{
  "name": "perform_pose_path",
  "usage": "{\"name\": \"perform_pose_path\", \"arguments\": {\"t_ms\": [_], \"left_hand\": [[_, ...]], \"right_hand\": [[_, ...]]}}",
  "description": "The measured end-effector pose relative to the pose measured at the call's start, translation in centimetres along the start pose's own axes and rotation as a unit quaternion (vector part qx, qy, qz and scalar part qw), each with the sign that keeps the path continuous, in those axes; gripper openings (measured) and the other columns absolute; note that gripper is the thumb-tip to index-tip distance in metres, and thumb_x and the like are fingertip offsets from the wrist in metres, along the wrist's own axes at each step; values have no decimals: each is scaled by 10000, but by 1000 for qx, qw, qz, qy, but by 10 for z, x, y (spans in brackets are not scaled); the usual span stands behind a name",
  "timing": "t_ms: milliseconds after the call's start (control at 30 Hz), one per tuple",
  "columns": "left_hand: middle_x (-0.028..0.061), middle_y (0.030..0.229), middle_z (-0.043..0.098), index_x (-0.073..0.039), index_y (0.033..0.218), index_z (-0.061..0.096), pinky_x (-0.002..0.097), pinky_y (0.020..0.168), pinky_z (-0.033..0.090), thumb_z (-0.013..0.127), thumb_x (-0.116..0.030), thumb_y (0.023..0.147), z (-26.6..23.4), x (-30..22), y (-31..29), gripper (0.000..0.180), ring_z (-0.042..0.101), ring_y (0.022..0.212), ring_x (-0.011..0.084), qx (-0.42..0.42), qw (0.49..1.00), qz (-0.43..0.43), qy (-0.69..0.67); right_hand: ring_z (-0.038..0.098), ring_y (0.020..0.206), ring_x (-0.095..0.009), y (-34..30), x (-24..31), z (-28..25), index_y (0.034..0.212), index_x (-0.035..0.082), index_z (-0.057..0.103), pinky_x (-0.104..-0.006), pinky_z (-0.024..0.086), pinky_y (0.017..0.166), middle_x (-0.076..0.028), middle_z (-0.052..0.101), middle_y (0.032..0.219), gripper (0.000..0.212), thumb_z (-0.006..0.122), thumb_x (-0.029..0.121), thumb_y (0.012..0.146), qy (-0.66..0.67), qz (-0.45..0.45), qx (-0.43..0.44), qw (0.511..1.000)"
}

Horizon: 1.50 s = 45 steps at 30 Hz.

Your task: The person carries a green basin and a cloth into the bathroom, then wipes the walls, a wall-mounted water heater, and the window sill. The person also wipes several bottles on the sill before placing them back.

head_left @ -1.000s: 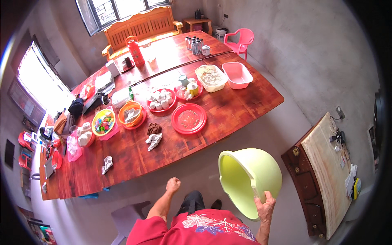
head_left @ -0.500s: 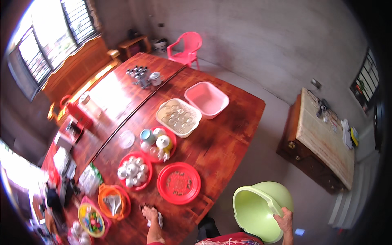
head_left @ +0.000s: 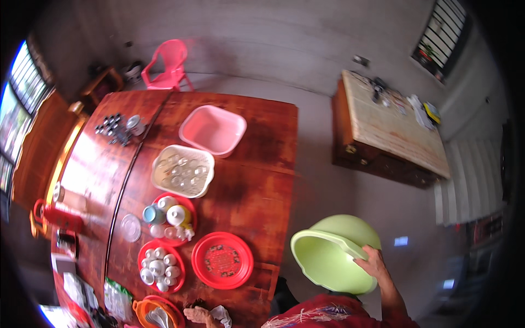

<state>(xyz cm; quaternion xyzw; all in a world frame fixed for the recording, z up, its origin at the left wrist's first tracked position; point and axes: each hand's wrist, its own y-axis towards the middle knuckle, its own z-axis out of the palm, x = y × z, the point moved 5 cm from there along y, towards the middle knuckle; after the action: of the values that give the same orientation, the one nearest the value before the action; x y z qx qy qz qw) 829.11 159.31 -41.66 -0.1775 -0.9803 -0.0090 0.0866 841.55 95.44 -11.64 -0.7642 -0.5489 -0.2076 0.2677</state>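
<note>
At the table's near edge, my left hand (head_left: 200, 315) presses down with curled fingers on a crumpled white cloth (head_left: 222, 315), which sticks out beside the wrist. Something dark (head_left: 197, 303) lies by the thumb side, too blurred to name. To the right, off the table, my right hand (head_left: 373, 262) grips the rim of a large light green basin (head_left: 328, 262). The basin is tilted, its hollow facing left. Nearest to my left hand are a round red tray (head_left: 249, 268) and an orange basket (head_left: 143, 309) with metal utensils (head_left: 158, 316) in it.
On the wooden table (head_left: 246, 180) stand a pink basin (head_left: 188, 131), a cream basket (head_left: 158, 180) of glasses, and red plates with white cups (head_left: 157, 267) and jars (head_left: 176, 214). A wooden cabinet (head_left: 383, 126) and a pink chair (head_left: 172, 57) stand beyond.
My view has swung to the right, so the table sits farther left and lower. The green basin is raised slightly in my right hand. My left hand stays near the orange basket.
</note>
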Motion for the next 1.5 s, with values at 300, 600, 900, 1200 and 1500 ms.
{"name": "perform_pose_path", "arguments": {"t_ms": [300,600,900,1200,1500], "left_hand": [[103,904,558,-44,948,508,383,709,511,594,-77,661,-146,-121,-89,302,587,837,257,285,798,198,-493],[57,811,579,-70,937,530,339,620,534,545,-1,721,-189,-268,-383,227,598,717,199,509,477,272,-663],[37,907,556,-86,971,504,332,703,495,602,-111,797,-214,-310,-763,201,565,792,184,723,381,376,-437],[169,854,579,-37,968,524,450,597,483,554,-290,853,-200,-363,-1025,279,597,746,319,782,432,344,-289],[67,731,546,-59,872,547,422,568,550,637,-201,826,-224,-279,-1436,174,621,624,302,864,282,417,-24]], "right_hand": [[646,786,-294,-41,-72,-58,1055,-6,575,-362,511,690,-188,643,895,384,672,140,714,78,67,-80,991],[627,757,-159,-152,-226,-152,1090,-19,564,-279,518,653,-124,659,878,327,652,71,788,278,139,-180,933],[597,637,-344,-281,-393,-232,929,24,589,-404,470,571,-165,602,701,331,691,246,706,155,251,-444,846],[608,599,-332,-392,-569,-312,844,4,571,-398,470,538,-179,602,667,315,732,212,671,159,455,-573,663],[536,486,-239,-472,-688,-444,765,-3,531,-359,426,477,-144,551,584,250,713,143,677,123,510,-681,511]]}}
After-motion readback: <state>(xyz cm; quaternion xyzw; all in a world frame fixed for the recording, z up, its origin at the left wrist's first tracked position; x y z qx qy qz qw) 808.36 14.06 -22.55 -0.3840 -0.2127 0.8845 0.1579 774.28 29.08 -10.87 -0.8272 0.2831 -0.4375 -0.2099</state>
